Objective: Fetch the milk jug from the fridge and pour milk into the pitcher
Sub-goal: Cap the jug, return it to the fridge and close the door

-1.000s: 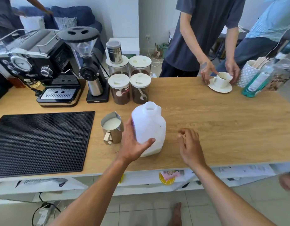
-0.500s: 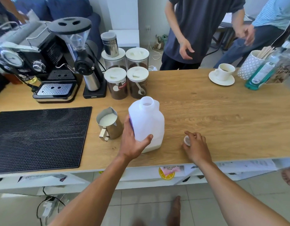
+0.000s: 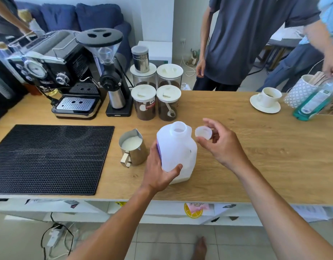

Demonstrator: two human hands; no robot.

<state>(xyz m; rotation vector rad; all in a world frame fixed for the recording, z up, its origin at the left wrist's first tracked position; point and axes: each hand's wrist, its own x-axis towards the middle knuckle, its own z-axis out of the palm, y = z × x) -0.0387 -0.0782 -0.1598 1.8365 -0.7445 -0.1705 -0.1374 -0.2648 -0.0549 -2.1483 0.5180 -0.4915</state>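
A white plastic milk jug [image 3: 178,149] stands upright on the wooden counter [image 3: 255,156], its mouth uncapped and only a little milk left at the bottom. My left hand [image 3: 159,171] grips its lower left side. My right hand [image 3: 219,142] holds the jug's white cap [image 3: 203,133] in its fingertips, just right of the jug's mouth and above the counter. A steel pitcher [image 3: 132,147] with milk inside stands just left of the jug, handle toward me.
A black rubber mat [image 3: 49,158] lies at the left. Behind stand an espresso machine [image 3: 64,77], a grinder [image 3: 111,76] and four lidded jars [image 3: 156,91]. At the far right are a cup on a saucer [image 3: 267,100], a stick holder and a green bottle [image 3: 315,102]. Two people stand across the counter.
My right hand picked the cap up off the counter and raised it beside the jug's mouth. My left hand stayed on the jug. The person opposite let go of the cup.
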